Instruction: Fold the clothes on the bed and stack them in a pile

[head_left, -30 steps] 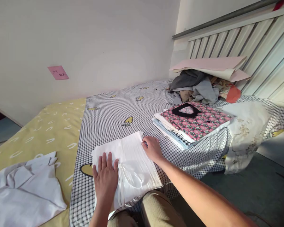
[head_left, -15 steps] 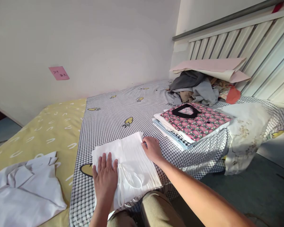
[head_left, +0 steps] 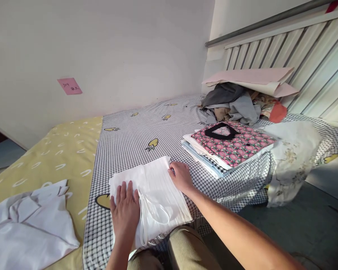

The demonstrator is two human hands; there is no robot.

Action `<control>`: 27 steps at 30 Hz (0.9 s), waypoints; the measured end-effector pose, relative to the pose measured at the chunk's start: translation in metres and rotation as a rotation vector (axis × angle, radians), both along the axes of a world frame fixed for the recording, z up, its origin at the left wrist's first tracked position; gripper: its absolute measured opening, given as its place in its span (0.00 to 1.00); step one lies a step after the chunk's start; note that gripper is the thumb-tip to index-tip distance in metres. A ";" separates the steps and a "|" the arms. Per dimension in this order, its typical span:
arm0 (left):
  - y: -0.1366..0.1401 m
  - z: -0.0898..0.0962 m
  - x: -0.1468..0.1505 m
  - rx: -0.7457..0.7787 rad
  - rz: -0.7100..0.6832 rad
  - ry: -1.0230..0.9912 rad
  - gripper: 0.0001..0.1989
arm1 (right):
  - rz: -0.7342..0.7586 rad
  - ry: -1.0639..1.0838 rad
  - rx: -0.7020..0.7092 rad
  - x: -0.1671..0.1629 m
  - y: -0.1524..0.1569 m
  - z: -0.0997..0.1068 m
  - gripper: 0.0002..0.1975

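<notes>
A folded white garment (head_left: 157,180) with thin white ties (head_left: 160,213) lies on the checked bedding (head_left: 129,140), just in front of my knees. My left hand (head_left: 125,208) rests flat on its left part, fingers stretched out. At the far right corner of the garment, my right hand (head_left: 180,176) is closed with its fingertips pinching the edge. To the right sits a stack of folded clothes, with a pink floral garment (head_left: 242,146) with a black collar on top.
Another white garment (head_left: 33,225) lies loosely on the yellow bedding (head_left: 64,150) at left. Crumpled grey clothes (head_left: 233,103) sit under pink paper (head_left: 250,77) by the slatted white panel (head_left: 293,60). A whitish printed cloth (head_left: 294,157) hangs over the bed's right edge.
</notes>
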State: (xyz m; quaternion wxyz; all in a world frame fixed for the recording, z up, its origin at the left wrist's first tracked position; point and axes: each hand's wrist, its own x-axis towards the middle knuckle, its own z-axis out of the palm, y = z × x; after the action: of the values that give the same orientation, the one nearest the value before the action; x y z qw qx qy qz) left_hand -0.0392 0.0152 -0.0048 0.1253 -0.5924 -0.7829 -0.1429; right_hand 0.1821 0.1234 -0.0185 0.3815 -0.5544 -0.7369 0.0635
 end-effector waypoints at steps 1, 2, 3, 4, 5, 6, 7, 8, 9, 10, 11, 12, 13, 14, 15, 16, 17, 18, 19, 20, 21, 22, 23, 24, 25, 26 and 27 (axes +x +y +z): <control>0.000 0.000 0.000 0.002 -0.001 0.002 0.31 | -0.001 -0.003 0.000 0.000 0.000 0.000 0.04; 0.000 0.000 0.000 0.003 -0.002 0.003 0.31 | -0.002 -0.007 0.000 0.000 0.000 0.000 0.04; 0.000 0.000 0.000 0.003 -0.002 0.003 0.31 | -0.003 -0.011 -0.001 0.000 0.000 0.000 0.04; 0.000 0.000 0.000 0.002 -0.002 0.000 0.31 | -0.004 -0.015 -0.001 0.000 0.000 0.000 0.04; 0.000 0.000 0.000 0.001 -0.001 -0.004 0.30 | -0.005 -0.020 -0.001 0.000 0.000 0.000 0.04; 0.000 -0.001 0.000 -0.001 -0.002 -0.008 0.30 | -0.006 -0.026 -0.001 0.000 0.000 0.000 0.04; 0.001 -0.001 0.000 -0.003 -0.002 -0.012 0.30 | -0.008 -0.032 -0.001 0.000 0.000 -0.001 0.04; 0.001 -0.001 0.000 -0.004 -0.001 -0.015 0.30 | -0.010 -0.038 0.000 -0.001 0.000 -0.001 0.04; 0.001 0.000 0.000 -0.005 0.000 -0.018 0.29 | -0.011 -0.045 0.001 -0.001 0.000 -0.001 0.04; 0.001 0.000 0.000 -0.006 0.005 -0.019 0.29 | -0.012 -0.051 0.002 -0.001 0.001 -0.002 0.04; 0.001 0.000 0.001 -0.006 0.009 -0.016 0.29 | -0.011 -0.057 0.004 -0.001 0.000 -0.002 0.04; 0.001 0.000 0.001 -0.006 0.013 -0.010 0.28 | -0.009 -0.061 0.006 -0.002 0.000 -0.002 0.04; 0.001 0.000 0.002 -0.003 0.015 0.001 0.28 | -0.006 -0.063 0.010 -0.002 0.000 -0.001 0.04; 0.001 0.000 0.002 0.000 0.014 0.016 0.27 | -0.003 -0.063 0.014 -0.002 -0.001 -0.001 0.04; 0.001 0.000 0.003 0.003 0.014 0.030 0.27 | 0.001 -0.060 0.018 -0.002 -0.002 0.000 0.04; 0.000 -0.001 0.003 0.004 0.016 0.042 0.27 | 0.003 -0.056 0.023 -0.002 -0.002 0.000 0.04; 0.000 -0.002 0.003 0.003 0.020 0.048 0.26 | 0.006 -0.050 0.029 -0.002 -0.003 0.000 0.05; 0.000 -0.003 0.003 0.004 0.027 0.051 0.26 | 0.009 -0.042 0.033 -0.003 -0.003 0.000 0.05; 0.000 -0.004 0.003 0.007 0.034 0.054 0.26 | 0.012 -0.035 0.038 -0.003 -0.003 -0.001 0.05; 0.000 -0.005 0.002 0.011 0.038 0.057 0.26 | 0.014 -0.033 0.044 -0.003 -0.003 -0.002 0.05; 0.000 -0.007 0.002 0.017 0.039 0.062 0.26 | 0.015 -0.037 0.050 -0.003 -0.002 -0.004 0.05; 0.001 -0.008 0.002 0.022 0.040 0.066 0.26 | 0.014 -0.046 0.056 -0.003 -0.001 -0.006 0.05; 0.001 -0.009 0.002 0.026 0.039 0.067 0.26 | 0.010 -0.057 0.062 -0.003 0.000 -0.009 0.05; 0.001 -0.009 0.002 0.029 0.037 0.066 0.26 | 0.004 -0.066 0.069 -0.003 0.001 -0.011 0.05; 0.001 -0.010 0.002 0.033 0.036 0.061 0.26 | -0.002 -0.070 0.076 -0.003 0.002 -0.013 0.06; 0.001 -0.010 0.002 0.040 0.035 0.055 0.26 | -0.007 -0.066 0.083 -0.002 0.003 -0.016 0.07; 0.001 -0.011 0.002 0.047 0.032 0.048 0.26 | -0.012 -0.054 0.092 -0.002 0.004 -0.017 0.10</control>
State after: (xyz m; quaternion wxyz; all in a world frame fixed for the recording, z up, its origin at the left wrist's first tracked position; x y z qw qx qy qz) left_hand -0.0374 0.0163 -0.0156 0.1602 -0.5799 -0.7854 -0.1452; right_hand 0.1797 0.1279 -0.0360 0.3870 -0.5421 -0.7458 0.0124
